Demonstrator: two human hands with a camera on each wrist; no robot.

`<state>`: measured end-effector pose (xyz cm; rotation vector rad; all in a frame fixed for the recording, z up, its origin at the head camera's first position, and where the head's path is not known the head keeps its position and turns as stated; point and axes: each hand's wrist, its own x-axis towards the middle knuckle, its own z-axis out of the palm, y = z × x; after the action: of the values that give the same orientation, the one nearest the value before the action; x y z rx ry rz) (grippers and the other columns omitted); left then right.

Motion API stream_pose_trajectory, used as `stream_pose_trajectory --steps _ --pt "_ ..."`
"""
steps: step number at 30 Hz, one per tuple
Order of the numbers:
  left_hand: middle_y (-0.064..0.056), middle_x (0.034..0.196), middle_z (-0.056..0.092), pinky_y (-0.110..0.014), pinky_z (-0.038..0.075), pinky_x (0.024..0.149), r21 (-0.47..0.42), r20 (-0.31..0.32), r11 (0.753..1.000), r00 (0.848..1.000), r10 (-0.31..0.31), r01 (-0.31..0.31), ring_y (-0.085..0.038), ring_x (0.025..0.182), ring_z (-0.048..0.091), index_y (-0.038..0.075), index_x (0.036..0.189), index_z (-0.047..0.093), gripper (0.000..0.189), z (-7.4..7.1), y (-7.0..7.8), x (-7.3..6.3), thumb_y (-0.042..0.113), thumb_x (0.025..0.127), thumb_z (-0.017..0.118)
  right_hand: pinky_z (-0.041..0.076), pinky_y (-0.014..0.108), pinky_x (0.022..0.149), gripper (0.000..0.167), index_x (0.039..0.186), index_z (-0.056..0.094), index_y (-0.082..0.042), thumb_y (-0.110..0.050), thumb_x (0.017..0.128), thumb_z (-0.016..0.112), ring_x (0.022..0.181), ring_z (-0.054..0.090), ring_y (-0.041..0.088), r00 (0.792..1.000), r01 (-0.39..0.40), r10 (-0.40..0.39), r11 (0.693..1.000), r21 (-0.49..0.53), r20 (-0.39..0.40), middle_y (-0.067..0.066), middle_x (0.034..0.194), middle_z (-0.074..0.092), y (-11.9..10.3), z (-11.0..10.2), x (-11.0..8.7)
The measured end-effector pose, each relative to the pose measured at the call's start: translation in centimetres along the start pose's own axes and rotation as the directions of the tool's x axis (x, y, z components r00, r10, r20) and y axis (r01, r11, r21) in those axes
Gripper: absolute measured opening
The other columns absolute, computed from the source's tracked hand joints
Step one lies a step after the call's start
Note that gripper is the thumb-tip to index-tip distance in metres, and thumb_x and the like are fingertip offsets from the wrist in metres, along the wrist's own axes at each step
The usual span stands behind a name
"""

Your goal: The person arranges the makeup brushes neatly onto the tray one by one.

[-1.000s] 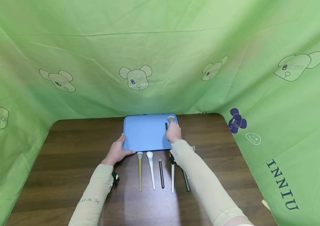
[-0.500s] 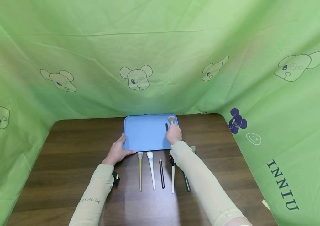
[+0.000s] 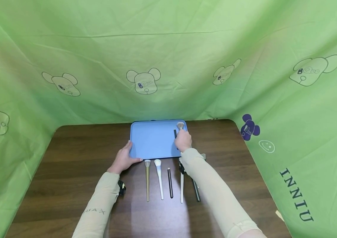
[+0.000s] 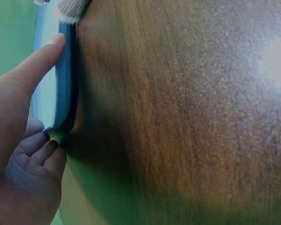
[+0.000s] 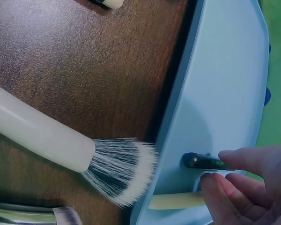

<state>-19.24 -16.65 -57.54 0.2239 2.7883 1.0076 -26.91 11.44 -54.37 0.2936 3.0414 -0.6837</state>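
Note:
My left hand grips the near left corner of a blue tray; in the left wrist view its thumb lies along the rim and the other fingers bend at the side. Over the tray's right end is my right hand. The right wrist view has its thumb and fingertips around a thin black makeup brush handle, apparently pinching it. Just beside it in the tray lies a cream-handled makeup brush, whose fluffy head shows beyond the hand. The far part of the black brush is hidden by the fingers.
In front of the tray, makeup brushes lie in a row: gold, white and blue, dark brown, white and dark green. My right forearm covers part of the last two. Green cloth surrounds the wooden table.

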Motion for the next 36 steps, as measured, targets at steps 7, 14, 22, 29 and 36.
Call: stream_pose_trajectory --steps 7,14,22,29,36 --pt "-0.030 0.162 0.017 -0.051 0.028 0.117 -0.004 -0.001 1.000 1.000 -0.002 0.002 -0.043 0.147 0.023 -0.012 0.155 0.022 0.105 -0.1 0.1 0.0 0.031 0.085 0.086 0.057 0.049 0.064 0.012 0.077 0.071 -0.004 -0.009 0.088 0.070 0.077 0.069 0.036 1.000 0.011 -0.011 0.997 0.070 -0.003 0.016 0.080 0.070 0.1 -1.1 -0.4" --pt "-0.030 0.162 0.017 -0.051 0.028 0.116 -0.007 -0.004 1.000 1.000 -0.005 0.005 -0.043 0.147 0.023 -0.012 0.156 0.022 0.105 -0.1 0.2 -0.1 0.031 0.085 0.086 0.054 0.050 0.086 0.030 0.115 0.078 -0.005 -0.021 0.090 0.075 0.101 0.068 0.041 0.999 -0.007 0.015 0.982 0.188 -0.043 0.018 0.110 0.073 0.9 -2.8 0.0" --pt "-0.030 0.162 0.016 -0.050 0.028 0.117 -0.014 0.006 1.000 1.000 -0.007 0.007 -0.042 0.148 0.022 -0.012 0.156 0.021 0.105 -0.1 0.1 -0.1 0.032 0.085 0.086 0.053 0.048 0.086 0.035 0.120 0.074 0.001 -0.018 0.091 0.071 0.096 0.071 0.033 0.996 0.057 -0.035 0.951 0.303 -0.076 0.015 0.103 0.076 2.0 -5.1 -0.2" --pt "-0.030 0.162 0.017 -0.050 0.028 0.117 -0.011 -0.006 1.000 1.000 -0.004 0.004 -0.042 0.148 0.023 -0.012 0.156 0.022 0.105 0.0 -0.1 0.1 0.031 0.084 0.086 0.051 0.043 0.090 0.037 0.123 0.074 -0.005 -0.026 0.093 0.071 0.097 0.071 0.027 0.993 0.071 -0.031 0.925 0.373 -0.114 0.011 0.103 0.076 2.6 -6.6 -0.5" --pt "-0.030 0.162 0.018 -0.050 0.028 0.116 -0.012 -0.012 1.000 1.000 0.005 -0.005 -0.042 0.147 0.023 -0.012 0.155 0.023 0.106 0.1 -0.2 0.2 0.032 0.084 0.087 0.052 0.043 0.090 0.038 0.121 0.075 -0.005 -0.030 0.091 0.075 0.094 0.073 0.026 0.985 0.116 -0.054 0.908 0.402 -0.162 0.010 0.100 0.077 3.2 -8.1 -1.5"
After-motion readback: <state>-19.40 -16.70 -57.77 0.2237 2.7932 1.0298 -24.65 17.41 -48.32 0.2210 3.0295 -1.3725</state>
